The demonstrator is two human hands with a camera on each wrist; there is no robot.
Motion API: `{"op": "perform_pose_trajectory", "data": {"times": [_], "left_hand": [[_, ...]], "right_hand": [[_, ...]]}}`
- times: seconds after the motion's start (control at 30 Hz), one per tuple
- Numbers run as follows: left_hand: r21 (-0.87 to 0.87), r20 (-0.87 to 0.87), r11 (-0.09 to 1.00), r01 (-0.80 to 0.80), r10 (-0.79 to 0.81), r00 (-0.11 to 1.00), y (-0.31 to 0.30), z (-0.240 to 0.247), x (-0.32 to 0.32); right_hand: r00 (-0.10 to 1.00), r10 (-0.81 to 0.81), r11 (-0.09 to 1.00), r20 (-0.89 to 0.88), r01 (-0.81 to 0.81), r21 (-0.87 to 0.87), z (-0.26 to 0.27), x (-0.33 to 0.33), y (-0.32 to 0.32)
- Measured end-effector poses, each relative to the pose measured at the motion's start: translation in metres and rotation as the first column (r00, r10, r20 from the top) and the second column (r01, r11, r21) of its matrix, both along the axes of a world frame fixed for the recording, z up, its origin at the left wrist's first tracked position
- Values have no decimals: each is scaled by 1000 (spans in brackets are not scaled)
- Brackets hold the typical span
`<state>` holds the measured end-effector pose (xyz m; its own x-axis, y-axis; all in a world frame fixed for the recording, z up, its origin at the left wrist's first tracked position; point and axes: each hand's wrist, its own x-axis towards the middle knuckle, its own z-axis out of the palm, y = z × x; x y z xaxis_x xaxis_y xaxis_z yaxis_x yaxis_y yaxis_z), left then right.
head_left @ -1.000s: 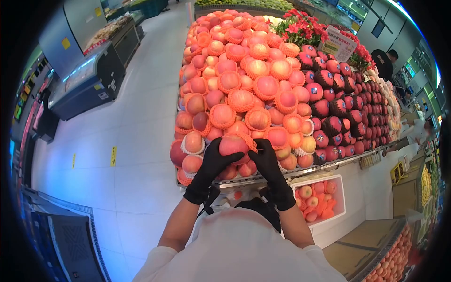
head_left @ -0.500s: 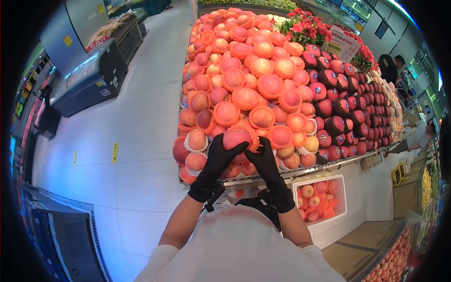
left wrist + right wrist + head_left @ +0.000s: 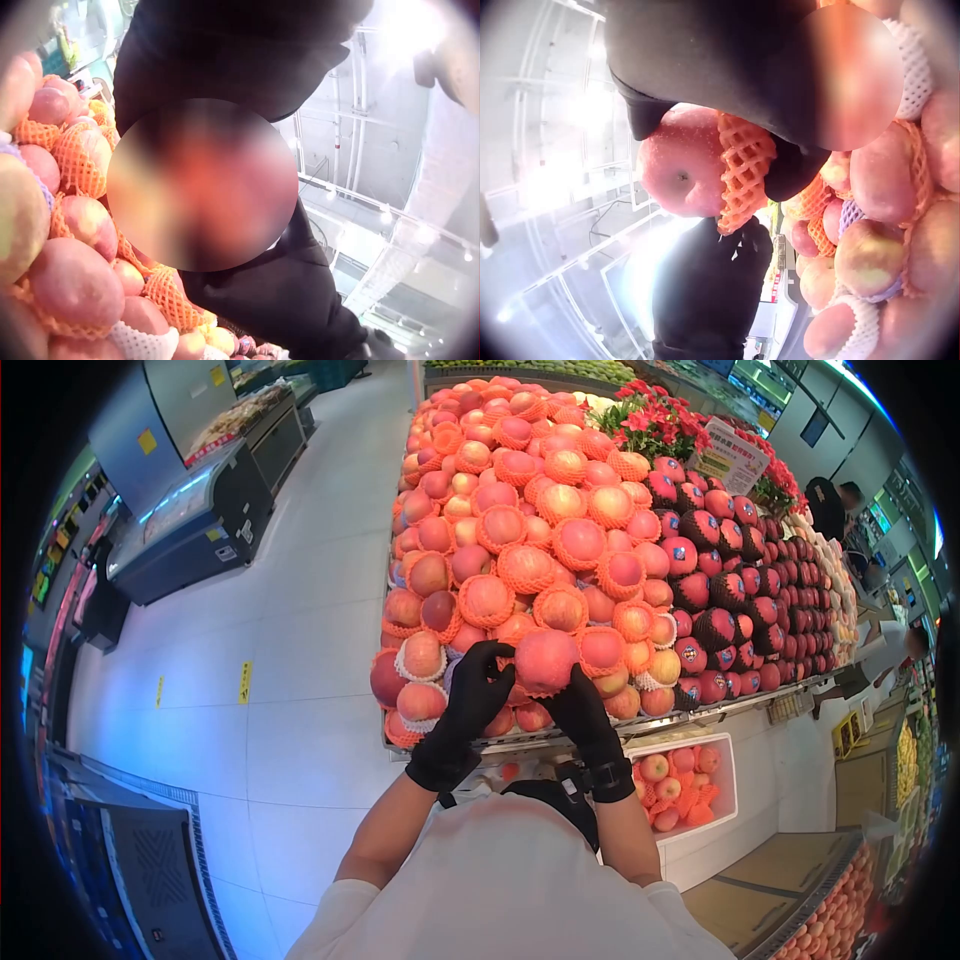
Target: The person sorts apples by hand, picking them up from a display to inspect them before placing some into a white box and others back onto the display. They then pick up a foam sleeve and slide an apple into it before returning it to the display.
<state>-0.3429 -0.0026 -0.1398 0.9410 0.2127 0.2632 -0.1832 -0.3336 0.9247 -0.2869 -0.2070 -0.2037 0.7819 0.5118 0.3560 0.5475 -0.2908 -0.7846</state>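
A red apple point(image 3: 546, 660) is in my right hand point(image 3: 582, 712), above the front edge of the apple heap. The right wrist view shows this apple point(image 3: 682, 166) side-on, with an orange foam net point(image 3: 742, 169) round one part and the dimpled end bare. My right fingers curve over it from above. My left hand point(image 3: 478, 690) is just left of the apple, fingers bent, thumb and forefinger tips apart. In the right wrist view the left fingers point(image 3: 756, 238) overlap the net's lower edge; I cannot tell whether they pinch it. Both hands wear black gloves. Blurred discs hide part of both wrist views.
Netted apples point(image 3: 525, 568) are heaped on the stand ahead. Darker red apples in black nets point(image 3: 715, 630) lie to the right, below red flowers point(image 3: 660, 425) and a sign point(image 3: 730, 457). A white box point(image 3: 728, 800) of apples sits low at right. Another person point(image 3: 880, 650) is farther right.
The apple has passed from the left hand's grip to the right hand's and moved right. The left hand has drawn off it to the left side. The net has turned out of the head view.
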Motion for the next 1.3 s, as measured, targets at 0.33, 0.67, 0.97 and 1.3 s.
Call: {"op": "perform_pose_trajectory", "data": {"times": [0.33,0.67,0.97,1.3], "left_hand": [[40,226,999,21,-29,974,-17,-10,2],[125,12,992,17,-19,1000,-17,-14,4],[265,171,964,7,-54,984,-28,-26,7],[190,112,979,69,-92,989,-37,3,2]], "right_hand": [[906,23,955,-422,105,276,30,-11,-2],[524,453,665,-721,339,665,29,-13,0],[590,419,656,-691,329,679,35,-21,1],[871,-96,880,-483,301,368,38,-17,1]]}}
